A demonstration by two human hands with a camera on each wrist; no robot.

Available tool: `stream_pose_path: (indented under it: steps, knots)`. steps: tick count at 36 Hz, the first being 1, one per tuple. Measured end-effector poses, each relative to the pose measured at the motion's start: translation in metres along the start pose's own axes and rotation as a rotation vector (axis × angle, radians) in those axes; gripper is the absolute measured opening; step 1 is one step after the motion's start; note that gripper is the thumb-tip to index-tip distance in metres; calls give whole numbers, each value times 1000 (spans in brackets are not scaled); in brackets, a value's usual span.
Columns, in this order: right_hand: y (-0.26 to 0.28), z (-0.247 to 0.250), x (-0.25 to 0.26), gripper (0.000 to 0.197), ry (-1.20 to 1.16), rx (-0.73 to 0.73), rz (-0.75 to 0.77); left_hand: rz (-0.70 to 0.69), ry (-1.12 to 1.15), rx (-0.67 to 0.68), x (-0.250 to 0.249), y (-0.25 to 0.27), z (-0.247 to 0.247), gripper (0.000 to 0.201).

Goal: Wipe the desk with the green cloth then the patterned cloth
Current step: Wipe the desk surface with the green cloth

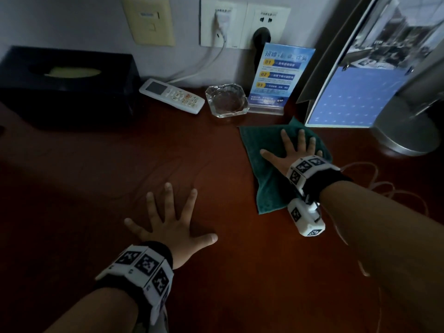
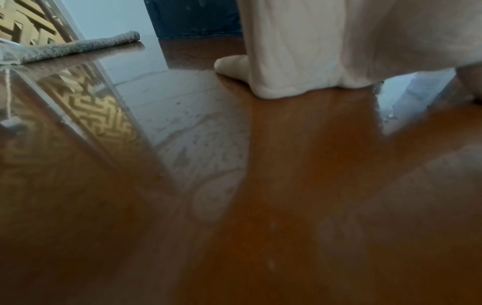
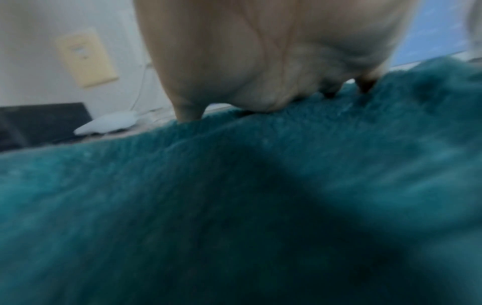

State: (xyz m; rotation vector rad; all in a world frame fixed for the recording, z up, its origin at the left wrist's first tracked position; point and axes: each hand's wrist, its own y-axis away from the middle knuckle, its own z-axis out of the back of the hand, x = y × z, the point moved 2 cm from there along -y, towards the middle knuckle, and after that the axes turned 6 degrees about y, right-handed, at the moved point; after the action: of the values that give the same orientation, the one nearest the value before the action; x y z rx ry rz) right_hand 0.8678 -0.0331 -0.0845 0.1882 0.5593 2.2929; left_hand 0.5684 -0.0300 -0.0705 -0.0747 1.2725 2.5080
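Readable marks: one sign only.
We read "01", "02" and "03" in yellow tabs down the blue table sign (image 1: 280, 75), standing beyond the right hand (image 1: 292, 152), past its fingertips. Its Chinese heading and body lines are too blurred for us to read. Wristband (image 1: 305, 168) squares carry black-and-white coded patterns, no letters.

The head view was dim and murky, darkest at far left. The desk (image 2: 182, 128) in the left wrist view carried pale glare; the right wrist view was blurred, near parts softest.
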Motion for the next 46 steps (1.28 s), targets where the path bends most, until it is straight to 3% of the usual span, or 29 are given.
stream_pose_path:
  steps: [6, 10, 14, 23, 36, 46]
  knots:
    - [3, 12, -16, 86, 13, 35, 55, 3, -11, 8, 0, 1, 2, 101]
    - [12, 19, -28, 74, 223, -67, 324, 5, -16, 4, -1, 0, 3, 101]
    - [10, 14, -31, 74, 334, 15, 526, 3, -10, 2, -1, 0, 2, 101]
    - [-4, 9, -40, 84, 279, 55, 428, 12, 2, -4, -1, 0, 2, 103]
    - [23, -14, -61, 86, 140, 53, 154, 11, 14, -52, 0, -2, 1, 105]
    - [45, -29, -83, 99, 89, 91, 32, -6, 18, -78, 0, 2, 0, 103]
